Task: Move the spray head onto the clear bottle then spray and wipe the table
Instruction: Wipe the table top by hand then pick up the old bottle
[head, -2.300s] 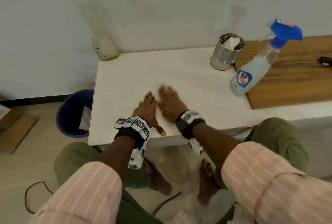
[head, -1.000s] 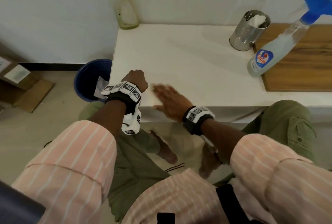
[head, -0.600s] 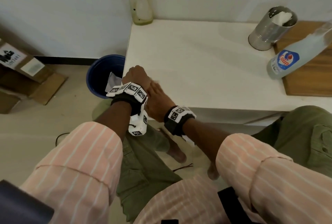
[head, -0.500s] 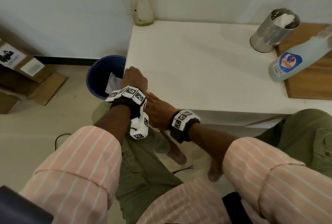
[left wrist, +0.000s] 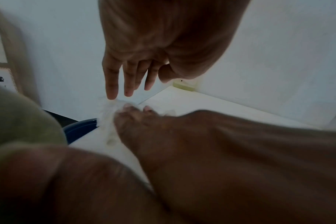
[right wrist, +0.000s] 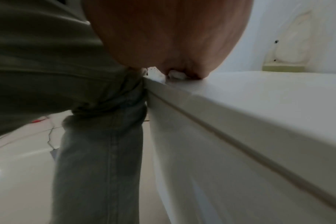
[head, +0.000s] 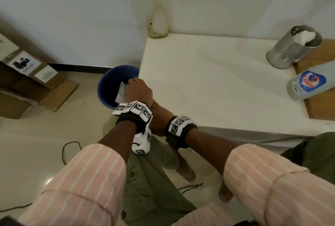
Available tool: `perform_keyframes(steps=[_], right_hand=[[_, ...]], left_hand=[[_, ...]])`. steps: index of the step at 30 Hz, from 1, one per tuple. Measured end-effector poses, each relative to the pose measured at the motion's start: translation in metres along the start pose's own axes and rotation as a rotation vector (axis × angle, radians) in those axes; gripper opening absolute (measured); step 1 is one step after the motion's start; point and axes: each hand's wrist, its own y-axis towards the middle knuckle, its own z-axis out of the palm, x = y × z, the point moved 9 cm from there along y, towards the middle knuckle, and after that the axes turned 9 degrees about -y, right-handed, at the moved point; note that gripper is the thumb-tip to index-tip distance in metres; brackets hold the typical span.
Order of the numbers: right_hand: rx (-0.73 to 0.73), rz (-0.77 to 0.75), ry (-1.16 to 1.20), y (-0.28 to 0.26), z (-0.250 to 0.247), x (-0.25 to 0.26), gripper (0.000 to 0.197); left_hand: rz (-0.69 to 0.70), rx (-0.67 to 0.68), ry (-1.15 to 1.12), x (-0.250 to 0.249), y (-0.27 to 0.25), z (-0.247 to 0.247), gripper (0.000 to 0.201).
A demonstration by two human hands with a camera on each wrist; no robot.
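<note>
Tissue (left wrist: 107, 115) at table (head: 208, 84) edge

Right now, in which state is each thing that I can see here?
left hand: open, fingers straight above the tissue.
right hand: pressing the tissue at the table corner.
spray bottle: leaning, head out of view.
steel cup: tilted, holding tissue.
blue bin: open, paper inside.
</note>
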Motion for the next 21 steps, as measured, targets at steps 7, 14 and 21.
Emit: perform_keyframes(steps=[7, 14, 21], right_hand=[[0.032, 0.305, 0.111, 0.022, -0.015, -0.121, 0.075], [0.116, 0.153, -0.023, 0.094, -0.016, -0.105, 0.072], [0.031, 0.494, 0.114, 0.119, -0.031, -0.187, 0.08]], left_hand=[[0.039, -0.019, -0.024, -0.002, 0.022, -0.003, 0.038], [0.105, -0.003, -0.097, 0.001, 0.053, 0.013, 0.041], [0.214, -0.019, -0.109, -0.014, 0.071, 0.016, 0.053]])
